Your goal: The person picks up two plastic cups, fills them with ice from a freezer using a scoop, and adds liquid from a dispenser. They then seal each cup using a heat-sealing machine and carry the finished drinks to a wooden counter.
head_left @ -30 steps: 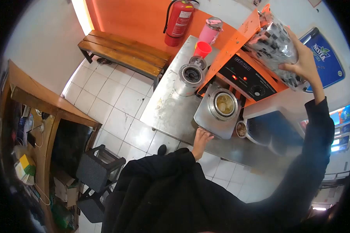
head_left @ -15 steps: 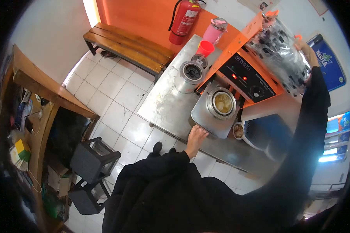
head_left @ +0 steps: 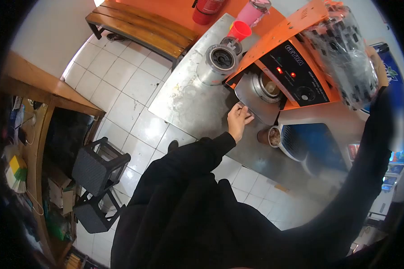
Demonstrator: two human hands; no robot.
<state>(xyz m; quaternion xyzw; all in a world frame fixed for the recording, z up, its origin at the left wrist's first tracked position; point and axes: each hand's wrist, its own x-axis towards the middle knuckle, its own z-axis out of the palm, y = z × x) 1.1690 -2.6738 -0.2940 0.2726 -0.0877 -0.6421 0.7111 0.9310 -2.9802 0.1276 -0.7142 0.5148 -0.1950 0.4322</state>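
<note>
My left hand (head_left: 239, 120) is at the front edge of the metal sliding tray (head_left: 251, 102), its fingers bent against that edge. In the tray's round opening sits a cup (head_left: 270, 87) with pale yellowish contents, now partly under the orange cup sealing machine (head_left: 296, 67). My right hand (head_left: 378, 67) is raised at the far right side of the machine, beside a plastic-wrapped bundle with black patches (head_left: 343, 54). That bundle and the sleeve hide its fingers, so I cannot see what it grips. Two red lights glow on the machine's black panel.
On the metal table (head_left: 179, 107) stand a metal canister with a black inner part (head_left: 220, 62), a red cup (head_left: 239, 31) and a pink tumbler (head_left: 254, 11). A cup of brown drink (head_left: 270, 136) is beside a blue-and-white appliance (head_left: 316, 143). A wooden bench (head_left: 143, 29) and black stools (head_left: 98, 166) are left.
The tray and its cup have slid inward under the machine, with my left hand following at the edge. My right hand stays at the machine's far side. The view has shifted.
</note>
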